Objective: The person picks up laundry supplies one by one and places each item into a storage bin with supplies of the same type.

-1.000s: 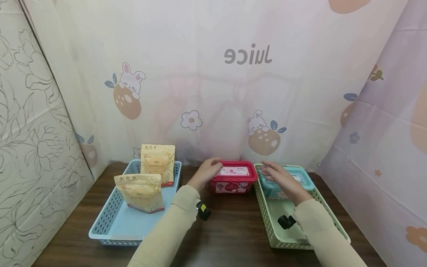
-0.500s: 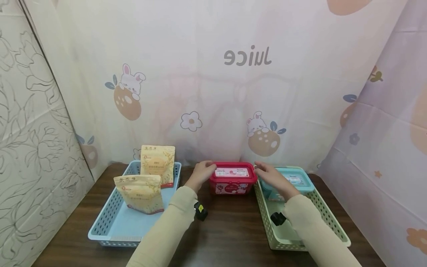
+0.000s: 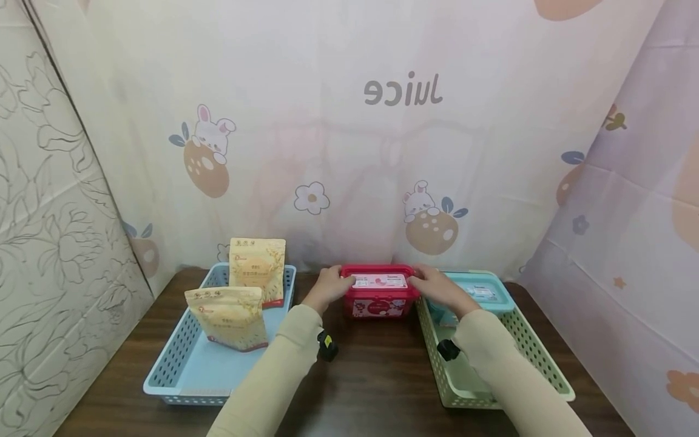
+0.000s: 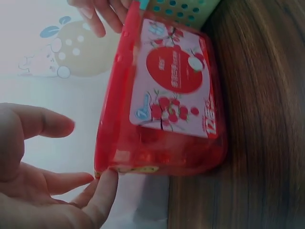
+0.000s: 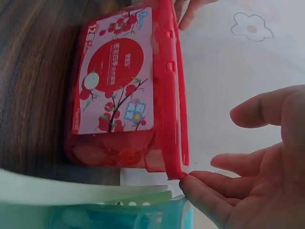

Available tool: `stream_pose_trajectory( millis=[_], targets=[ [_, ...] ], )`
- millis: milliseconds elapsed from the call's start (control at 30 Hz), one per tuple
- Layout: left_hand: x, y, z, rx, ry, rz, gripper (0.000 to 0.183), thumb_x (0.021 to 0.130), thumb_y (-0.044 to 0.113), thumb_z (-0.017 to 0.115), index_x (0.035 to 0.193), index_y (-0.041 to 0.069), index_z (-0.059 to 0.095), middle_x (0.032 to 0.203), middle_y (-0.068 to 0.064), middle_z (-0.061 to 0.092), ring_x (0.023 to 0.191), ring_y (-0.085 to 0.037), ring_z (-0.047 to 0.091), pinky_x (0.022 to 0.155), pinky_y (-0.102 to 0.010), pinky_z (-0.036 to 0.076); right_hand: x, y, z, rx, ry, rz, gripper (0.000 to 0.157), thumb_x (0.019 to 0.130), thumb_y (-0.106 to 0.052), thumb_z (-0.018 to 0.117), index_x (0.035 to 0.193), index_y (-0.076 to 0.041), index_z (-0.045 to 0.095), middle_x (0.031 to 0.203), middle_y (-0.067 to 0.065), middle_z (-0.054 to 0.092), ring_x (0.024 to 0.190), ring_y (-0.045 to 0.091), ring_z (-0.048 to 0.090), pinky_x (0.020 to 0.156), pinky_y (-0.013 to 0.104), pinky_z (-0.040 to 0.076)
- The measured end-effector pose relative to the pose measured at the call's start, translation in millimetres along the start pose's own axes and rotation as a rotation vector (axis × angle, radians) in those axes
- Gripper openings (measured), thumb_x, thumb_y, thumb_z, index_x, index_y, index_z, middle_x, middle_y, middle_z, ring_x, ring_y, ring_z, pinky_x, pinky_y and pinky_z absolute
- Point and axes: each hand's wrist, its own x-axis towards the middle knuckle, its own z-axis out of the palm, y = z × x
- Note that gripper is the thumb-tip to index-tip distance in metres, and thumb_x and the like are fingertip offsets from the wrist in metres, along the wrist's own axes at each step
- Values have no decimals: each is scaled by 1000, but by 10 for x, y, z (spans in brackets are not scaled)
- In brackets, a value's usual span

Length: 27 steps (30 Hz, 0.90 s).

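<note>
A red lidded plastic tub [image 3: 378,292] with a pink fruit label stands on the dark wooden table between two baskets. At its left end my left hand [image 3: 327,287] touches the lid's rim with its fingertips; in the left wrist view the thumb [image 4: 45,123] stays apart from it. My right hand [image 3: 438,287] is at the opposite end, fingertips right at the lid's corner in the right wrist view, thumb [image 5: 257,110] also apart. Behind the right hand, a teal lidded tub [image 3: 483,291] sits in the green basket [image 3: 434,358].
On the left stands a blue basket [image 3: 180,358] holding two yellow pouches, a rear pouch [image 3: 258,267] and a front pouch [image 3: 229,318]. The green basket stands close against the red tub's right side. A printed curtain [image 3: 349,152] hangs behind the table.
My right hand has moved left from above the teal tub to the red tub's right end. My left hand has lowered slightly onto the left end. The tubs have stayed put.
</note>
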Motion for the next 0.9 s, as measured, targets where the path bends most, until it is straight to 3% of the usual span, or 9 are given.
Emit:
stream_pose_trajectory(
  millis=[167,400,567,733,900],
  targets=[
    [25,-53,-3,103,-3,66,44,95,16,66,134,-1,56,125,-18,62,115,-32,59,98,-51,51,103,-47,-46,-90,-3,-6,51,102,-23,48,142,10,46,134,27,56,123,42,53,101,58,46],
    [20,-70,-20,70,-3,56,43,95,14,64,134,-2,56,124,-17,64,112,-33,61,97,-53,51,265,-64,-74,-218,10,36,54,100,-24,49,138,15,48,136,32,54,124,46,52,100,58,46],
    [40,-106,-29,53,7,55,47,96,10,63,139,-4,53,128,-19,62,115,-34,60,97,-51,51,352,-58,-70,-241,33,89,42,98,-21,54,126,9,62,117,25,66,102,36,61,89,51,54],
    [56,-123,-29,38,4,52,50,96,9,63,142,-5,49,132,-21,60,120,-36,58,99,-52,50,429,-25,-57,-298,16,136,27,95,-17,63,109,6,69,90,13,68,80,26,59,75,39,56],
    [59,-123,-31,20,-6,49,50,96,9,62,142,-4,49,132,-20,60,119,-36,58,99,-53,50,468,-6,-40,-358,15,122,27,90,-12,71,109,6,68,87,12,68,76,24,61,75,39,58]
  ],
)
